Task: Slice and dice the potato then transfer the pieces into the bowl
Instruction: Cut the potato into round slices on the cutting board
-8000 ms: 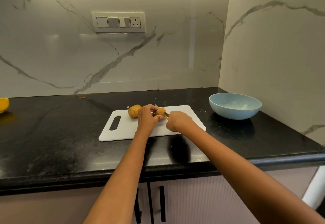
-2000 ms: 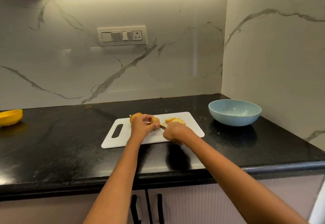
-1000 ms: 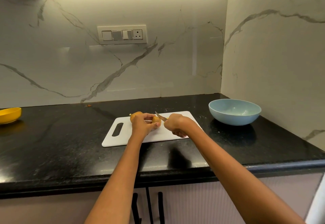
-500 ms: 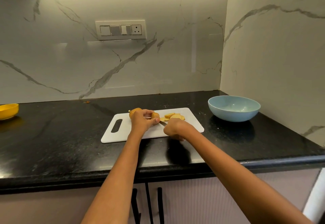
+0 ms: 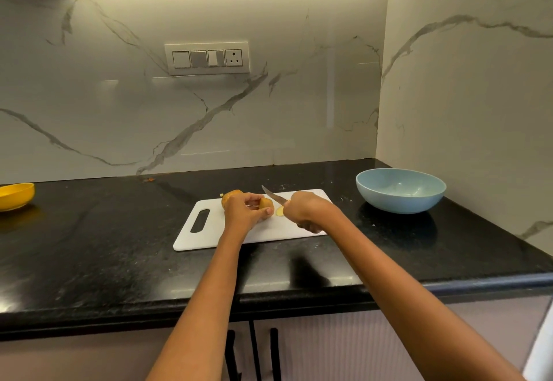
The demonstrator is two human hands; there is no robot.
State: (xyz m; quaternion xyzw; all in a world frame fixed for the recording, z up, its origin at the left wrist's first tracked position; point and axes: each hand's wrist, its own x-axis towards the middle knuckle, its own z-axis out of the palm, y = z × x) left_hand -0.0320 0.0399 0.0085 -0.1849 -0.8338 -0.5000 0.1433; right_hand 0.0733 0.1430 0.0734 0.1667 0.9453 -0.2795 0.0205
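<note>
I see my left hand (image 5: 244,211) curled over the potato (image 5: 265,204) at the middle of the white cutting board (image 5: 209,235), probably to steady it. My right hand (image 5: 305,211) clenches the knife (image 5: 273,197), blade raised above the cut end. The potato looks golden-brown and partly sliced. The blue bowl (image 5: 400,190) waits far right, empty.

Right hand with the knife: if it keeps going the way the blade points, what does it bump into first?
Probably the potato piece that the left hand holds; the knife in the right hand slants toward it, though depth is unclear.
</note>
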